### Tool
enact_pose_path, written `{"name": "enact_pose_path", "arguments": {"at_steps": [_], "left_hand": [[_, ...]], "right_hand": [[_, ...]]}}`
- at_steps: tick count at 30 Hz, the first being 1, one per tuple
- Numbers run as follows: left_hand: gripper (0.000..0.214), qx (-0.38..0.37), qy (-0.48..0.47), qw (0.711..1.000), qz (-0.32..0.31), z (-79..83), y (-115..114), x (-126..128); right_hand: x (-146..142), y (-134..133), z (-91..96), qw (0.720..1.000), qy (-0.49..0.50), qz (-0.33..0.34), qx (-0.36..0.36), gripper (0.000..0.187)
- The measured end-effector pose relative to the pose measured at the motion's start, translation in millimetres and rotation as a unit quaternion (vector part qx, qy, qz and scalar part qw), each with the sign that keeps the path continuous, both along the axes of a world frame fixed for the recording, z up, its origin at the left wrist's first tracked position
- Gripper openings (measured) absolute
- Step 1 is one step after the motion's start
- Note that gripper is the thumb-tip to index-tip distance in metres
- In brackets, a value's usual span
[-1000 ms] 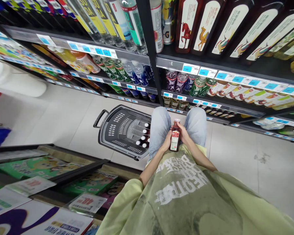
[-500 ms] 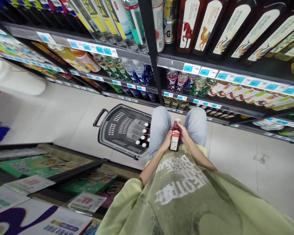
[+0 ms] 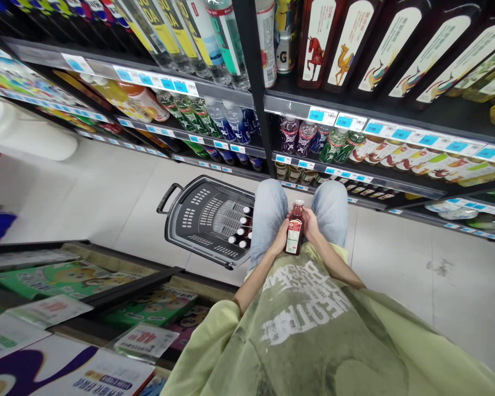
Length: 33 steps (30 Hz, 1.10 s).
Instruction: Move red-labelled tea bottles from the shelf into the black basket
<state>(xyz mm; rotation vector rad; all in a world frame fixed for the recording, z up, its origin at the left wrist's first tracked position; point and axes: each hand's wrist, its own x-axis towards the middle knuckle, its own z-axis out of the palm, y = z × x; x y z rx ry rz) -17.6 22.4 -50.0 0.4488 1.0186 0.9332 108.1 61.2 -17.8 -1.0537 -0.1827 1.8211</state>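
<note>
A dark red drink bottle [image 3: 295, 228] with a red and white label and a pale cap stands tilted in front of my body, between my knees. Around its left side my left hand [image 3: 281, 235] is closed, and my right hand [image 3: 310, 224] grips its right side. The bottle hides part of the fingers of both hands. On the floor to the left of my legs is a dark grey shopping basket [image 3: 181, 220] with a handle. Several white-capped dark bottles [image 3: 242, 232] are inside it, partly hidden by my left knee.
Ahead, shelves [image 3: 226, 91] hold drink bottles, with price tags [image 3: 324, 115] along their edges. Large dark bottles [image 3: 400, 49] fill the upper right shelf. Behind me on the left stands a display with boxes [image 3: 148, 308] and price cards. Tiled floor [image 3: 400, 264] lies to the right.
The bottle has turned slightly in my hands, its label shifting a little to the left. My right fingers have moved slightly on it. The basket and shelves look unchanged.
</note>
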Motion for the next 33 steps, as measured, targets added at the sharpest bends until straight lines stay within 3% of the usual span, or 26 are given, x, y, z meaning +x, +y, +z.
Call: {"name": "enact_pose_path", "arguments": {"at_steps": [7,11,16,22,26,29,33], "left_hand": [[0.060,-0.060,-0.030,0.998,0.011,11.8,0,3],[0.064,-0.078,0.001,0.997,-0.015,7.3,-1,2],[0.068,-0.041,0.072,0.995,-0.058,-2.0,-3,-1],[0.068,-0.065,-0.009,0.995,-0.069,6.8,-4,-3],[0.075,-0.135,-0.054,0.987,-0.074,15.9,-2,-3],[0.079,-0.168,-0.075,0.980,-0.073,18.9,0,-8],[0.082,-0.169,-0.132,0.969,-0.127,19.0,1,-19]], "right_hand": [[0,-2,-3.2,0.997,-0.070,0.021,0.031,0.047],[-2,-2,-4.1,0.990,-0.130,-0.005,0.050,0.048],[-4,-1,-5.1,0.985,-0.163,-0.049,0.040,0.049],[-7,-1,-1.3,0.983,-0.177,-0.049,0.022,0.048],[-8,-2,5.6,0.994,-0.111,-0.014,0.019,0.044],[-5,-4,11.7,0.996,-0.053,0.062,0.021,0.047],[-2,-10,18.7,0.990,-0.035,0.134,0.041,0.051]]}}
